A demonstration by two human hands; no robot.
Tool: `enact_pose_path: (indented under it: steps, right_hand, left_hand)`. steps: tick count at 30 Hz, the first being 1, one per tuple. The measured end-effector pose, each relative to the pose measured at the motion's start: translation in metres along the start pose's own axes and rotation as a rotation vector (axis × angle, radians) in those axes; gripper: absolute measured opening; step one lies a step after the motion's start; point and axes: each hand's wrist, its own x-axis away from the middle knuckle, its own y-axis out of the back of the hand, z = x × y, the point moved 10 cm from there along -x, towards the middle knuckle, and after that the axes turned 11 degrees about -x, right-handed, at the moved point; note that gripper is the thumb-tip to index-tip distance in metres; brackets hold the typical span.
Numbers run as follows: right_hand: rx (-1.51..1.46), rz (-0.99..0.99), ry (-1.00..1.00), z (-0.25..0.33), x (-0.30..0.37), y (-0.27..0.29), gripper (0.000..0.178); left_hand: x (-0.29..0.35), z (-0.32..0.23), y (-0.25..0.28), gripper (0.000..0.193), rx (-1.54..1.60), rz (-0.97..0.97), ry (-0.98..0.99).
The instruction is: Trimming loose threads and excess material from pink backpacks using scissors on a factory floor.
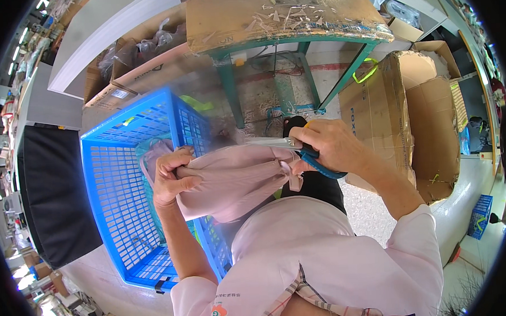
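Note:
A bunched piece of dusty-pink cloth (226, 182) lies across the space before my body. My left hand (175, 175) grips its left end, thumb on top, beside the rim of a blue plastic crate. In my right hand (331, 146) is a pair of scissors (321, 164) with dark blue handles. Its metal blades point left along the cloth's upper edge. The fingers of that hand are wrapped round the handles, close to a gathered strip at the cloth's right end. Whether they also pinch the strip I cannot tell.
The blue crate (125, 206) on my left holds some fabric. Ahead stands a green-legged table (281, 21) with a worn, scrap-littered top. Open cardboard boxes (378, 118) are on the right. A long carton (147, 64) with plastic-wrapped items sits at the far left. Beyond the crate hangs a black panel (57, 195).

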Motion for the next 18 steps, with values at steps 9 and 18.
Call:
enact_pose_path:
  steps: [9,18]
  right_hand:
    - [-0.026,-0.002,0.002,0.014,-0.006,0.013,0.063]
    - [-0.116,0.133,-0.132,-0.008,-0.004,-0.009,0.055]
  left_hand:
    - [0.0,0.001,-0.001,0.036,-0.006,0.023,-0.002]
    - [0.001,0.007,0.003,0.036,-0.05,0.03,-0.006]
